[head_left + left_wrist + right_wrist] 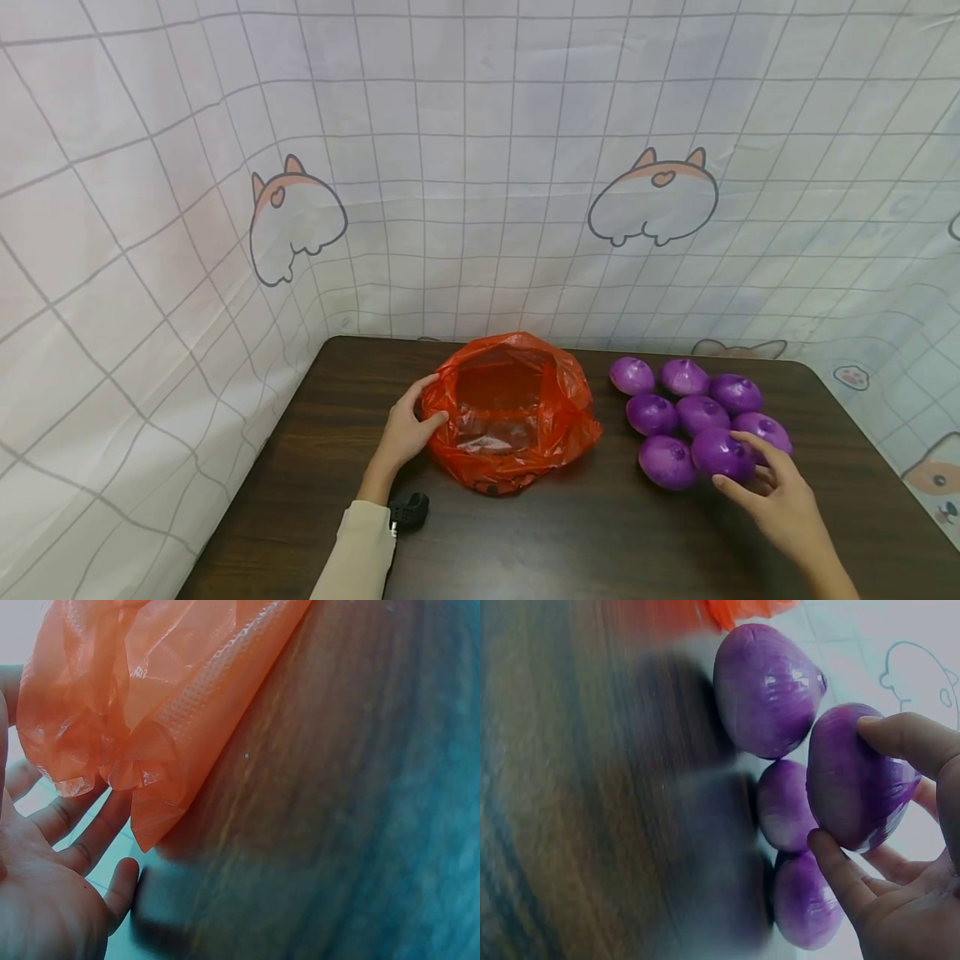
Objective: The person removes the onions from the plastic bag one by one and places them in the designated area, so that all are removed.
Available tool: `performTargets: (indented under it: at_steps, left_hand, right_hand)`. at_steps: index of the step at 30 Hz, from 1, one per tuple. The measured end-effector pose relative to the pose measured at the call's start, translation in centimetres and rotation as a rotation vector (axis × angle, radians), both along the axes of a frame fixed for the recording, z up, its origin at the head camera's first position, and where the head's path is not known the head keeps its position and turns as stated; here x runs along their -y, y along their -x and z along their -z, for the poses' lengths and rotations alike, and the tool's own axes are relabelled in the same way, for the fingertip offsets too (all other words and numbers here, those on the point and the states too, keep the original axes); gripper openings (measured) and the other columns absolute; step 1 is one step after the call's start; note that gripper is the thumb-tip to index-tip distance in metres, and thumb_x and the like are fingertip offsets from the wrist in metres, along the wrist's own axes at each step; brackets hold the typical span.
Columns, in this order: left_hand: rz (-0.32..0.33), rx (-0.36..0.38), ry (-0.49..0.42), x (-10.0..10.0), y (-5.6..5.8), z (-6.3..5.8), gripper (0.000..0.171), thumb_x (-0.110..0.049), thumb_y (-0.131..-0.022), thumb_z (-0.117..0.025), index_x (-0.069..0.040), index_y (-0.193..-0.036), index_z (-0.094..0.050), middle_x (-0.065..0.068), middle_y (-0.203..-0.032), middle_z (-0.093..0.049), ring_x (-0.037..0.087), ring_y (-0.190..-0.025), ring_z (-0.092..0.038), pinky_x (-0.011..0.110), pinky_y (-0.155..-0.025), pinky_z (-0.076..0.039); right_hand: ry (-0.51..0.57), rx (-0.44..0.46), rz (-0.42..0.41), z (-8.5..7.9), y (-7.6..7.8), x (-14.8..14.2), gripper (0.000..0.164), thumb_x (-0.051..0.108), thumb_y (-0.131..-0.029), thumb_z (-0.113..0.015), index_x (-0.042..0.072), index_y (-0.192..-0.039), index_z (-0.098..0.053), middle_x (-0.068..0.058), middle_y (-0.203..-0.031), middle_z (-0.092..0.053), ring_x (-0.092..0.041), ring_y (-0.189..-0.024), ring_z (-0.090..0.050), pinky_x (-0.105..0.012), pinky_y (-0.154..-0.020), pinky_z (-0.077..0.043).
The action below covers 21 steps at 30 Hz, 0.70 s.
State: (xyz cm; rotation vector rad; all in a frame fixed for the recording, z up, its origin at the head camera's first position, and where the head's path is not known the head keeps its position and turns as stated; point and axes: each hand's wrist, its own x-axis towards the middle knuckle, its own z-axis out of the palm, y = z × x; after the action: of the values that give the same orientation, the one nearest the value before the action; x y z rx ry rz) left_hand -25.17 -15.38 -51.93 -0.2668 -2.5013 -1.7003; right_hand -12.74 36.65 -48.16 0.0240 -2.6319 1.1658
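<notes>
A red plastic bag [576, 417] stands on the table with its mouth spread wide, facing the camera. My left hand [405, 432] holds its left side, the thumb over the rim and the fingers [90, 836] behind the film in the left wrist view. With thumb and fingertips my right hand [783, 504] grips a purple onion [859, 780] at the near right of a group of onions. In the right wrist view this onion overlaps the others, and its pointed end faces the palm. Beside it lies another onion [667, 462].
More purple onions [701, 414] sit packed together at the right, behind the gripped one. The dark wooden table [570, 542] meets a grid-patterned cloth [480, 167] at the back. A black device [410, 511] is worn on the left wrist.
</notes>
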Motion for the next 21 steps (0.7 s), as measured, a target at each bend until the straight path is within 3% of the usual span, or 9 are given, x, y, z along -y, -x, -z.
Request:
performTargets:
  at_steps: [4,7,10,12,14,16,20,21]
  left_hand:
    - [0.0,0.003,0.005,0.0,0.0,-0.1,0.065,-0.015,-0.092,-0.075,-0.026,-0.15,-0.05,0.011,-0.143,-0.06,0.032,-0.124,-0.061,0.053,-0.103,-0.053]
    - [0.002,0.002,0.003,0.0,0.0,-0.1,0.064,-0.015,-0.092,-0.076,-0.026,-0.15,-0.05,0.011,-0.143,-0.059,0.032,-0.125,-0.061,0.053,-0.103,-0.053]
    - [-0.001,0.002,0.003,0.0,0.0,-0.1,0.065,-0.015,-0.091,-0.076,-0.027,-0.15,-0.05,0.011,-0.144,-0.059,0.032,-0.126,-0.06,0.054,-0.104,-0.052]
    - [-0.004,0.001,0.003,0.0,0.0,0.0,0.065,-0.015,-0.091,-0.076,-0.028,-0.149,-0.05,0.01,-0.144,-0.059,0.032,-0.126,-0.06,0.055,-0.104,-0.052]
    - [-0.003,-0.003,0.004,0.0,0.0,0.1,0.065,-0.015,-0.091,-0.076,-0.027,-0.15,-0.05,0.011,-0.144,-0.059,0.033,-0.126,-0.06,0.056,-0.104,-0.052]
    - [-0.003,-0.005,0.002,0.0,0.1,0.2,0.065,-0.015,-0.091,-0.076,-0.027,-0.15,-0.05,0.011,-0.144,-0.059,0.033,-0.126,-0.06,0.056,-0.104,-0.052]
    - [-0.003,-0.004,0.002,-0.1,0.1,0.1,0.065,-0.015,-0.092,-0.075,-0.026,-0.15,-0.05,0.011,-0.144,-0.059,0.033,-0.126,-0.06,0.056,-0.104,-0.052]
    - [-0.003,-0.002,0.002,-0.1,0.1,0.1,0.065,-0.015,-0.092,-0.075,-0.026,-0.15,-0.05,0.011,-0.144,-0.059,0.033,-0.126,-0.06,0.055,-0.104,-0.052]
  right_hand:
    - [-0.007,0.015,0.005,0.5,0.1,-0.5,0.073,0.024,-0.087,-0.083,0.009,-0.149,-0.048,-0.031,-0.147,-0.039,0.024,-0.098,-0.041,-0.005,-0.074,-0.043]
    - [-0.012,0.036,0.007,0.8,0.1,-0.9,0.073,0.024,-0.087,-0.083,0.008,-0.149,-0.047,-0.032,-0.147,-0.039,0.014,-0.098,-0.05,-0.012,-0.071,-0.048]
    - [-0.013,0.057,0.004,0.9,0.1,-1.1,0.073,0.024,-0.088,-0.082,0.007,-0.149,-0.046,-0.034,-0.146,-0.038,-0.014,-0.104,-0.065,-0.018,-0.068,-0.051]
    - [-0.019,0.069,0.006,1.0,0.1,-1.1,0.073,0.025,-0.088,-0.082,0.007,-0.149,-0.046,-0.034,-0.144,-0.04,-0.033,-0.107,-0.067,-0.019,-0.067,-0.052]
    - [-0.02,0.08,0.006,1.0,0.1,-1.2,0.073,0.026,-0.089,-0.081,0.006,-0.149,-0.045,-0.033,-0.142,-0.042,-0.043,-0.109,-0.065,-0.019,-0.067,-0.052]
    - [-0.021,0.089,0.004,1.0,0.2,-1.3,0.073,0.027,-0.089,-0.081,0.006,-0.149,-0.045,-0.032,-0.14,-0.043,-0.042,-0.108,-0.065,-0.019,-0.067,-0.052]
    - [-0.026,0.108,0.004,1.2,0.3,-1.6,0.073,0.028,-0.089,-0.081,0.007,-0.149,-0.045,-0.03,-0.14,-0.045,-0.021,-0.103,-0.068,-0.019,-0.067,-0.052]
    - [-0.027,0.11,0.001,1.3,0.2,-1.6,0.073,0.028,-0.089,-0.081,0.007,-0.149,-0.046,-0.03,-0.141,-0.045,-0.022,-0.103,-0.068,-0.019,-0.067,-0.051]
